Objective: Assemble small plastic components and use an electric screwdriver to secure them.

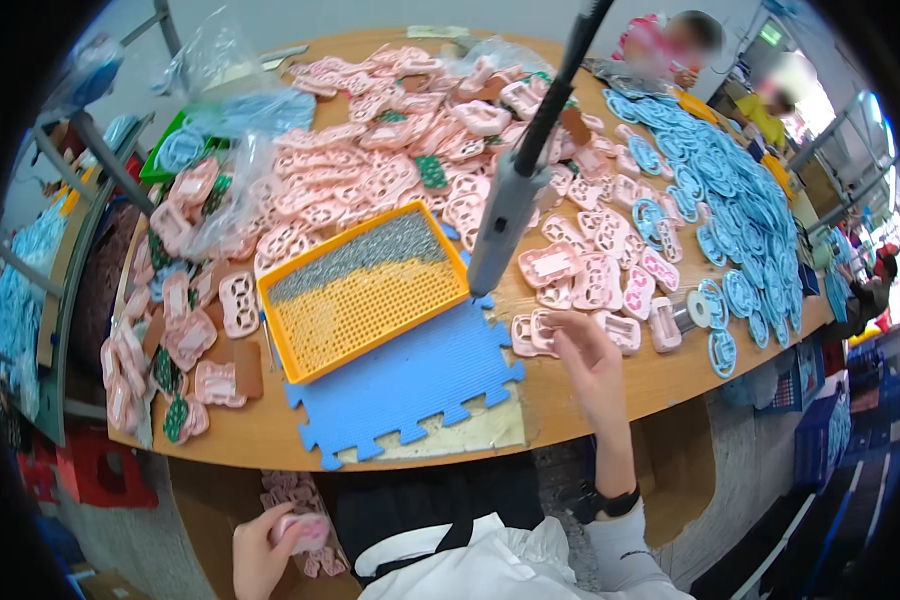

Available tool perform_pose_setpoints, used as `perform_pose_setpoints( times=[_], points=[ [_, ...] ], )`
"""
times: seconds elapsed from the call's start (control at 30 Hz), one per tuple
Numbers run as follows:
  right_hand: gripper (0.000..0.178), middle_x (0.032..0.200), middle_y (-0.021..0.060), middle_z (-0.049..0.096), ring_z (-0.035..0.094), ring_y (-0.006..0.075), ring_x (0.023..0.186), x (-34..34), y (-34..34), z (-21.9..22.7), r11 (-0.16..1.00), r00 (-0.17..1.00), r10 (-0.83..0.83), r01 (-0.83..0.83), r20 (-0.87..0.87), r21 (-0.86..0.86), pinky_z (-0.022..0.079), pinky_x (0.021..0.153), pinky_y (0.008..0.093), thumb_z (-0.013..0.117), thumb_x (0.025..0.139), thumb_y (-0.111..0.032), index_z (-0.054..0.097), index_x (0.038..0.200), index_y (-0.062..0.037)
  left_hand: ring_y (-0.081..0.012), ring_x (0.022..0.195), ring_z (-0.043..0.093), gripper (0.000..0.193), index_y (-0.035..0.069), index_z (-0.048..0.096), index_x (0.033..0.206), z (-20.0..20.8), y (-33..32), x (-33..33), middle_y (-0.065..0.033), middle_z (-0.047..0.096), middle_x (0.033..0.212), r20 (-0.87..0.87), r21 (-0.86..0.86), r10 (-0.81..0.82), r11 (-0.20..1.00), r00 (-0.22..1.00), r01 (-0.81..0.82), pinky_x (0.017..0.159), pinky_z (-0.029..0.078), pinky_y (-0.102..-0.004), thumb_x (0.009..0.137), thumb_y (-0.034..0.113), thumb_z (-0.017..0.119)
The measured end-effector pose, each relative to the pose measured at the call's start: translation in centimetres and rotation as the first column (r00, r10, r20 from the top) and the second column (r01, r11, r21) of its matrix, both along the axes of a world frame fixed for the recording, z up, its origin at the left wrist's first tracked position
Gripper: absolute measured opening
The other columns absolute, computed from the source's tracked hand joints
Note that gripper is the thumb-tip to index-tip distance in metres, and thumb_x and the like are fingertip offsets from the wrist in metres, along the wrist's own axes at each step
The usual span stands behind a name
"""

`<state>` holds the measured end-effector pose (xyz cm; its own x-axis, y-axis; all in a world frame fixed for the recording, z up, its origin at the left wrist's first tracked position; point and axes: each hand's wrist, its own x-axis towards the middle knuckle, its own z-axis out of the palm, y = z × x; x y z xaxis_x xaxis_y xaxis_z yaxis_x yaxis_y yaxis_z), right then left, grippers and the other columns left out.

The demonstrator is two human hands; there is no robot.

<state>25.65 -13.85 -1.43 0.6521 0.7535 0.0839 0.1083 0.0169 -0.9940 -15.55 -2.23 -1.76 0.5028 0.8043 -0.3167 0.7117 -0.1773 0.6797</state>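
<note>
Low at the left, my left hand (261,555) is closed on a pink plastic casing (304,531) with darker pink marks. It is over a cardboard box (205,520) at the table's front, with similar pink pieces (288,487) inside. Above the table's right half, my right hand (592,368) reaches out with thumb and fingers apart. Its fingertips meet the right end of a pale pink casing (526,334) lying on the wood; whether they grip it is unclear.
A yellow tray (310,376) of small metal pieces sits beside a blue foam mat (400,385). Pink casings (370,160) heap behind it, blue plastic parts (740,230) at right. A grey electric screwdriver (505,225) hangs over the middle. Other people sit at the far right.
</note>
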Motion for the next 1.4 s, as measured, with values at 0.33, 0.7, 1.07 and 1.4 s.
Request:
perform_pose_setpoints(
  times=[0.33,0.7,1.07,1.4],
  points=[
    [0.056,0.112,0.0155,0.056,0.052,0.0300,0.108,13.7,9.6,-2.2,0.985,0.766,0.011,0.102,0.642,-0.139,0.042,0.092,0.0396,0.071,0.077,-0.021,0.047,0.125,-0.0026,-0.0340,0.096,0.061,0.041,0.000,0.056,0.119,2.6,0.3,3.8,-0.0231,0.062,0.106,-0.018,0.050,-0.150,0.987,0.988,0.151,0.082,0.048,-0.0354,0.084,0.018,0.065],
    [0.091,0.120,0.0234,0.048,0.048,0.0350,0.113,16.9,15.0,-7.0,0.981,0.842,-0.157,0.195,0.516,-0.019,0.038,0.098,0.0417,0.072,0.068,-0.012,0.019,0.142,-0.0038,-0.0344,0.108,0.055,0.044,-0.002,0.054,0.120,4.1,0.6,8.9,-0.0221,0.057,0.117,0.158,-0.031,-0.344,0.935,0.925,0.353,0.091,0.043,-0.0357,0.083,0.017,0.066],
    [0.079,0.124,0.0144,0.047,0.049,0.0196,0.114,9.4,1.9,2.9,0.950,0.854,-0.311,0.293,0.417,0.108,0.048,0.087,0.0302,0.066,0.078,0.000,0.018,0.141,-0.0020,-0.0224,0.107,0.059,0.037,-0.001,0.052,0.124,0.5,1.1,16.9,-0.0202,0.060,0.115,0.578,-0.428,-0.376,0.616,0.724,0.661,0.091,0.045,-0.0319,0.091,0.013,0.055],
    [0.094,0.127,0.0190,0.047,0.050,0.0251,0.116,-2.5,-5.7,4.8,0.984,0.990,0.067,-0.086,0.124,0.155,0.043,0.095,0.0382,0.070,0.068,0.007,0.013,0.142,-0.0046,-0.0314,0.123,0.046,0.085,0.007,0.016,0.145,-1.1,-0.4,24.0,-0.0186,0.042,0.136,0.531,-0.715,0.452,-0.215,0.717,0.665,0.103,0.036,-0.0486,0.087,0.065,0.039]
  ],
)
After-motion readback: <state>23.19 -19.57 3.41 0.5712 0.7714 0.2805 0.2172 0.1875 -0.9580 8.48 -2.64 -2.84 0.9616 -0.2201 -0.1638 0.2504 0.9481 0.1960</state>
